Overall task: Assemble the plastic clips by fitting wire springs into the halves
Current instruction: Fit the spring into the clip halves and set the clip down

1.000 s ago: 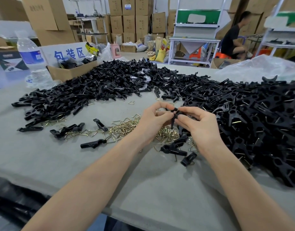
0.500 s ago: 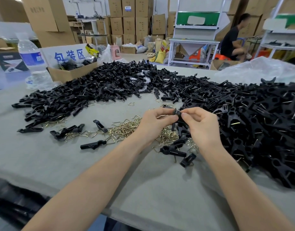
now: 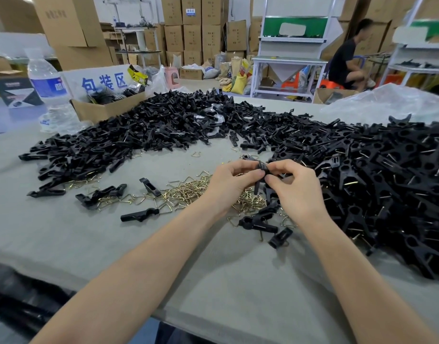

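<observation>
Both hands meet above the table's middle around one black plastic clip (image 3: 261, 173). My left hand (image 3: 232, 184) pinches its upper end with thumb and fingers, and my right hand (image 3: 296, 188) pinches it from the right side. The clip's lower leg hangs down between the hands. Whether a wire sits in it is hidden by my fingers. A scatter of brass wire springs (image 3: 188, 193) lies on the grey table (image 3: 64, 232) under and left of my hands. Loose black clip halves (image 3: 129, 135) form a long heap at the back, and assembled clips (image 3: 399, 184) pile up on the right.
A few single clip parts (image 3: 136, 216) lie left of the springs, and others (image 3: 258, 223) lie just below my hands. A cardboard box (image 3: 106, 109) and water bottle (image 3: 48, 89) stand at the back left. A clear plastic bag (image 3: 392, 103) lies back right. A person (image 3: 345, 60) sits behind.
My hands have kept hold of the same clip and shifted their fingers on it, closing in around its top. They stay over the same spot of the table.
</observation>
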Demonstrator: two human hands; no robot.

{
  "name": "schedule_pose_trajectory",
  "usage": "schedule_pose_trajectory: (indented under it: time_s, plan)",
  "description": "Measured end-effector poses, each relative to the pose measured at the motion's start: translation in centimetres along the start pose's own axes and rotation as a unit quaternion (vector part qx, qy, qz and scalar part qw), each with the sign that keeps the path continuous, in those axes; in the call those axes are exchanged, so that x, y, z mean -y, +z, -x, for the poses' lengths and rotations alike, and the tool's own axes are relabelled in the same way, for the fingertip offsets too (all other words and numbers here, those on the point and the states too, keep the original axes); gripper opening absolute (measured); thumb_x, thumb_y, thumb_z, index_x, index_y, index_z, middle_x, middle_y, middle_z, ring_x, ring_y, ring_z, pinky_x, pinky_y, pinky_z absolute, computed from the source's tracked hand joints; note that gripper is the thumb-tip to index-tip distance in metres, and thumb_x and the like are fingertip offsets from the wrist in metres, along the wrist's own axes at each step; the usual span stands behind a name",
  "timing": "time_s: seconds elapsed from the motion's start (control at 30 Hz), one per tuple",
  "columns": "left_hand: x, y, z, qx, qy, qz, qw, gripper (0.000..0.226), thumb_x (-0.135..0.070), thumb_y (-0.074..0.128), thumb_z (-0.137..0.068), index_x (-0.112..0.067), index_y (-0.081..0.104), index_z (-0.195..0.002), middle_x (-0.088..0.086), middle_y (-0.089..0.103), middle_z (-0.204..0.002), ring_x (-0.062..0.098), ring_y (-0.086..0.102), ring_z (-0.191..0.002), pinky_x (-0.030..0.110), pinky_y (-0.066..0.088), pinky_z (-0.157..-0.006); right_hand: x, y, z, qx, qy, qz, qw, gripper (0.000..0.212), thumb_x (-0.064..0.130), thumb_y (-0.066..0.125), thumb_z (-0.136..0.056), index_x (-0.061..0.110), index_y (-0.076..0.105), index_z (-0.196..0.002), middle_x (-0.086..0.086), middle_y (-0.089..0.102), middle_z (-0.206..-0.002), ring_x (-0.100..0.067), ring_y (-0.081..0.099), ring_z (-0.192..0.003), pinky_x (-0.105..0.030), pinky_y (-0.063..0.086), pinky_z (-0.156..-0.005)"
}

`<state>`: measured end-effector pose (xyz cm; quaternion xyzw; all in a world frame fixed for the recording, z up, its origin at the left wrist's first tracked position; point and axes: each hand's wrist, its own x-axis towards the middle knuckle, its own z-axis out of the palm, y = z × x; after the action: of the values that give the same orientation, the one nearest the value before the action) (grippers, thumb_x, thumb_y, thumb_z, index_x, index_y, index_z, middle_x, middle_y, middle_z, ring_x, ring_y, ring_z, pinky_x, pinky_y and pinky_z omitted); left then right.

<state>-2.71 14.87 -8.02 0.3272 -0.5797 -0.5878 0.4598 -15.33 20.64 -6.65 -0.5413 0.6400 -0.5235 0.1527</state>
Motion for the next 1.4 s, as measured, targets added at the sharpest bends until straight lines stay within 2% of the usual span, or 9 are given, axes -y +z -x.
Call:
schedule_pose_trajectory:
  time_s: [0.13,0.27,0.47,0.6,0.73,1.0,1.17,1.3,1.4]
  plan:
    - [-0.3,0.0,0.1,0.023,-0.006,0.040,0.999,0.015,-0.006,0.069,-0.085,-0.017,0.071,-0.095,0.008,0.073,-0.094,0.021,0.069,-0.087,0.033,0.057,-0.086,-0.3,-0.4,-0.3,-0.010,0.053,-0.076,0.996,0.013,0.017,0.073,-0.082,0.022,0.070,-0.092,0.011,0.067,-0.083,0.000,0.061,-0.079,-0.017,0.046,-0.071]
    - [-0.5,-0.1,0.3,0.029,-0.018,0.039,0.999,0.017,-0.007,0.068,-0.087,-0.014,0.069,-0.102,0.012,0.071,-0.092,0.019,0.068,-0.081,0.027,0.058,-0.075,0.0,-0.5,-0.2,-0.013,0.098,-0.202,0.974,0.011,0.013,0.072,-0.083,0.023,0.069,-0.088,0.008,0.069,-0.077,0.005,0.063,-0.064,-0.013,0.048,-0.057]
    - [-0.7,-0.2,0.2,0.042,-0.019,0.049,0.998,0.015,-0.004,0.068,-0.086,-0.018,0.071,-0.091,0.002,0.073,-0.081,0.014,0.069,-0.075,0.021,0.055,-0.067,0.2,-0.5,-0.1,0.002,0.077,-0.187,0.979,0.014,0.011,0.072,-0.083,0.023,0.071,-0.089,0.008,0.070,-0.077,0.006,0.063,-0.063,-0.010,0.047,-0.055]
    - [-0.5,-0.3,0.2,0.040,-0.017,0.037,0.998,0.014,-0.005,0.070,-0.084,-0.017,0.071,-0.091,0.004,0.073,-0.083,0.018,0.069,-0.076,0.024,0.057,-0.070,0.3,-0.8,0.0,0.022,0.064,-0.173,0.983,0.019,0.010,0.071,-0.083,0.029,0.071,-0.081,0.015,0.070,-0.066,0.008,0.062,-0.062,-0.009,0.046,-0.054]
    - [-0.6,-0.1,0.2,0.036,-0.020,0.038,0.998,0.012,-0.004,0.068,-0.086,-0.013,0.069,-0.092,0.004,0.072,-0.080,0.016,0.067,-0.072,0.022,0.056,-0.066,0.3,-1.1,-0.1,0.040,0.075,-0.170,0.982,0.017,0.012,0.071,-0.083,0.029,0.073,-0.082,0.019,0.071,-0.070,0.008,0.064,-0.071,-0.010,0.048,-0.058]
    - [-0.8,-0.5,0.1,0.032,-0.009,0.018,0.999,0.015,-0.005,0.069,-0.085,-0.009,0.066,-0.100,0.003,0.072,-0.082,0.012,0.069,-0.068,0.019,0.053,-0.060,0.6,-1.3,0.0,0.079,0.060,-0.192,0.976,0.024,0.001,0.065,-0.085,0.022,0.075,-0.090,0.010,0.075,-0.079,0.004,0.065,-0.069,-0.009,0.047,-0.061]
    - [-0.9,-1.2,0.0,0.076,-0.008,0.003,0.997,0.025,-0.005,0.068,-0.086,-0.020,0.067,-0.105,0.001,0.062,-0.071,0.011,0.060,-0.061,0.021,0.052,-0.062,0.4,-1.5,-0.2,0.073,0.067,-0.171,0.980,0.010,0.006,0.073,-0.080,0.015,0.071,-0.084,0.004,0.072,-0.069,-0.003,0.064,-0.059,-0.012,0.049,-0.059]
    - [-1.5,-1.5,0.0,0.112,-0.023,0.017,0.993,0.011,0.000,0.065,-0.087,-0.012,0.064,-0.088,0.004,0.063,-0.073,0.011,0.062,-0.059,0.019,0.053,-0.060,0.6,-1.4,-0.2,0.088,0.100,-0.264,0.955,0.009,0.009,0.065,-0.087,0.009,0.073,-0.084,-0.007,0.072,-0.079,-0.011,0.065,-0.070,-0.020,0.055,-0.070]
    - [-2.2,-2.2,-0.5,0.058,-0.024,0.065,0.996,0.009,0.001,0.063,-0.087,-0.005,0.057,-0.086,0.009,0.066,-0.074,0.014,0.063,-0.058,0.018,0.053,-0.056,0.4,-1.0,-0.3,0.037,0.129,-0.255,0.957,0.015,0.005,0.056,-0.093,0.007,0.070,-0.097,-0.008,0.072,-0.087,-0.013,0.068,-0.074,-0.024,0.056,-0.073]
